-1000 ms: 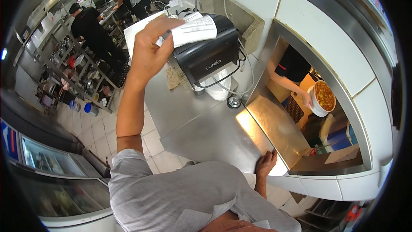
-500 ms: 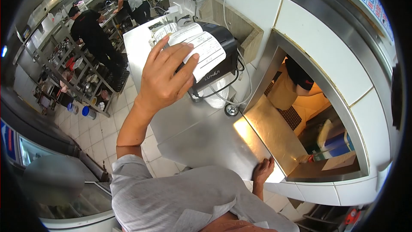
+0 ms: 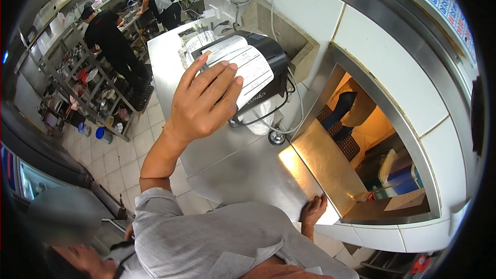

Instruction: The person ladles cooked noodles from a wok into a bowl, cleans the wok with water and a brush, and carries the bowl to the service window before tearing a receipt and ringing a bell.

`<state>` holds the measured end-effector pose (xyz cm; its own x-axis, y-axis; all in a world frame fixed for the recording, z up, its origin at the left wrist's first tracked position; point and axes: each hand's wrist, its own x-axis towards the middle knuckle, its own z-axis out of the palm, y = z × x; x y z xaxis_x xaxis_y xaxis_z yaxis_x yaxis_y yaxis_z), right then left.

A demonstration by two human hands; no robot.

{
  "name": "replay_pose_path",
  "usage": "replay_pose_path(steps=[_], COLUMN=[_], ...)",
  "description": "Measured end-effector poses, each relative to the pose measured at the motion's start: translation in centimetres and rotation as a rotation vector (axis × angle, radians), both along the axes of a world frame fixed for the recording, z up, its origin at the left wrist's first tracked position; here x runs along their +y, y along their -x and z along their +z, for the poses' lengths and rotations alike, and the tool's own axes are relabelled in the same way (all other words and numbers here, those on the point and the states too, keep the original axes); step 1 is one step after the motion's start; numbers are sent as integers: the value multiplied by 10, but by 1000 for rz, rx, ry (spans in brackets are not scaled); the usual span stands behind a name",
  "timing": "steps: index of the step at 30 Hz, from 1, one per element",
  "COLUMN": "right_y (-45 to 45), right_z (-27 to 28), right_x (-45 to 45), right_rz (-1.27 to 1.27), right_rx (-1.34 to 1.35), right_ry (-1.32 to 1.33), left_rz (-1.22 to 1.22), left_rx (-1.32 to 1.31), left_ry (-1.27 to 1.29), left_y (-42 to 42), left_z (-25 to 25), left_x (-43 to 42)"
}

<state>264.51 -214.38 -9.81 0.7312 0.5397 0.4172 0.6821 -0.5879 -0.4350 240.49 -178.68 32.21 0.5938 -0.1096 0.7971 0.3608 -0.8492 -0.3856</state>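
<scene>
My left hand [image 3: 199, 104] reaches over a black receipt printer [image 3: 274, 54] marked LUNAR, fingers stretched out across the printed paper slips [image 3: 253, 72] on its top. Its fingertips appear to touch the slips, though what lies under the palm is hidden. Low on the right, my right hand [image 3: 313, 210] rests on the edge of the steel counter [image 3: 243, 168], fingers extended and holding nothing I can see. Just below the printer stand a call bell [image 3: 276, 137] and a white plastic bag [image 3: 258, 121].
To the right, a wall hatch [image 3: 361, 139] opens onto a lit room where a person [image 3: 356, 108] stands. Cables [image 3: 301, 108] loop behind the printer. Two people [image 3: 108, 41] work by a metal shelf rack [image 3: 98, 82] at the far left. Another person [image 3: 88, 258] is close by at lower left.
My left hand has shifted slightly down with its fingers still over the slips. A person has come into view at lower left, and the one beyond the hatch has changed position.
</scene>
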Motion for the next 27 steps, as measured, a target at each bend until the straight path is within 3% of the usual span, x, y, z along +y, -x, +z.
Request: replay_pose_path(steps=[10,12,14,16,18,20,21,23,24,25,27], right_y=[-5,-5,-5,-7,-4,-2,-1,0,5,15,39], right_z=[-4,-4,3,4,9,14,12,-1,2,5,6], right_x=[0,0,0,0,-1,-1,-2,-8,-13,-19,-44], right_rz=[20,1,-16,-29,-56,-70,-81,-115,-146,-180,-206], right_rx=[12,-46,-12,-50,-9,-17,-30,-15,-7,7,12], right_ry=[-5,-45,-20,-41,-25,-39,-32,-38,-41,-46,53], left_rz=[-29,-231,-585,-811,-842,-780,-828,-621,-567,-621,-472], left_rx=[8,70,-145,-119,5,441,472,678,903,947,972], left_ry=[55,62,206,599,896,1091,1093,1078,1149,1132,817], left_y=[6,31,2,-34,-83,-120,-128,-131,-129,-122,-115], left_z=[-5,-69,-95,-140,-204,-280,-315,-377,-396,-400,-406], left_x=[-20,-44,-71,-95,-122,-139,-149,-169,-175,-183,-195])
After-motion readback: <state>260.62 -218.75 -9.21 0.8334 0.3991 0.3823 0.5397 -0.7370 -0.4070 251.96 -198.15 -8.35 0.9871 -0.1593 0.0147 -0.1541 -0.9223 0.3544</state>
